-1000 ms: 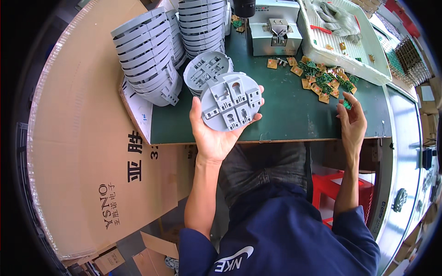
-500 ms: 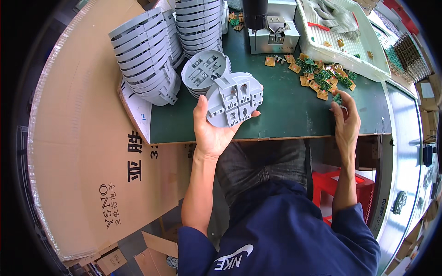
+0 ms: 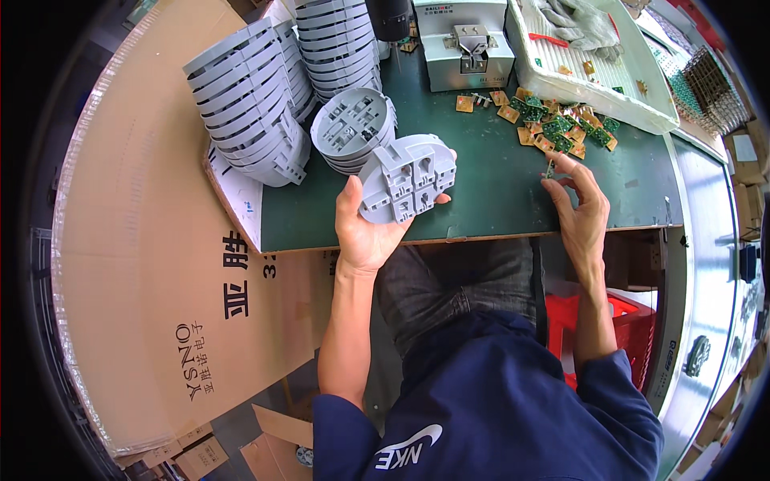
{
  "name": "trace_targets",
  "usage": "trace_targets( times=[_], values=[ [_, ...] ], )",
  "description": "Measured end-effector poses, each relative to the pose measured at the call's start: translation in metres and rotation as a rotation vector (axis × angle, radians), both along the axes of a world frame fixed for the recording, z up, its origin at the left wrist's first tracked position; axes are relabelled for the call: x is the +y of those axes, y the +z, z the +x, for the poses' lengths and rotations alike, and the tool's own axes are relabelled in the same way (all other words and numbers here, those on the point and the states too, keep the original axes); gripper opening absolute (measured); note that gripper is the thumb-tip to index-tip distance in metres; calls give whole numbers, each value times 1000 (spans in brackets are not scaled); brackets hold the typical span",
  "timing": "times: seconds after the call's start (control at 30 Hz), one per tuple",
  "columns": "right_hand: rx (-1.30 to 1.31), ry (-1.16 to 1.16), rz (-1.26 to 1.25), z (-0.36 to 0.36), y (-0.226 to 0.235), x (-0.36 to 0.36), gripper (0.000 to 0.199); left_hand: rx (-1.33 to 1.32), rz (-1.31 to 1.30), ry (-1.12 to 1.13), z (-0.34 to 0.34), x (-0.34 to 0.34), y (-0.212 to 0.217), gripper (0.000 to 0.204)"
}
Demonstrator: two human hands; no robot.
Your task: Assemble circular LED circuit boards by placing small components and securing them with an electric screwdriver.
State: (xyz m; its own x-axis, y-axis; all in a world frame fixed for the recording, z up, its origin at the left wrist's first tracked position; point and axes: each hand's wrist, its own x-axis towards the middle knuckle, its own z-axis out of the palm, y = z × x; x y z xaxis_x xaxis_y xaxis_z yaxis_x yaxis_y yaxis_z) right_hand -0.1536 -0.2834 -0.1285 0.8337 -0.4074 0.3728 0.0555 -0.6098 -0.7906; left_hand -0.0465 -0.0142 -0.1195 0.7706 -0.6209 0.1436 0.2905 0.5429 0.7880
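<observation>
Left of the held gray disc, a carton bears black lettering.

Between the left hand and the right hand, bare table leaves a straight open path to the gray disc. Behind the disc, a low stack blocks the way, and tall stacks wall off the left. Further back, the machine and black driver close the middle. Loose boards and the tray obstruct beyond the right hand; to its right, table lies open.
</observation>
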Motion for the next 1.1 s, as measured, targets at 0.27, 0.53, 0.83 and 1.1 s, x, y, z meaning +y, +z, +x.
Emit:
trace_targets(
  times=[0.27, 0.53, 0.83, 1.1],
  values=[
    [-64, 32, -132, 7, 5, 7, 39, -45, 5, -58, 0, 2, 2, 105],
    [-42, 72, -42, 11, 3, 12, 39, -55, 22, -80, 1, 4, 0, 106],
    [-17, 64, 26, 8, 0, 5, 39, -128, 121, -111, 3, -1, -3, 107],
    [-15, 72, 94, 14, -9, 3, 39, -223, 302, 65, -33, 56, 10, 105]
  ],
)
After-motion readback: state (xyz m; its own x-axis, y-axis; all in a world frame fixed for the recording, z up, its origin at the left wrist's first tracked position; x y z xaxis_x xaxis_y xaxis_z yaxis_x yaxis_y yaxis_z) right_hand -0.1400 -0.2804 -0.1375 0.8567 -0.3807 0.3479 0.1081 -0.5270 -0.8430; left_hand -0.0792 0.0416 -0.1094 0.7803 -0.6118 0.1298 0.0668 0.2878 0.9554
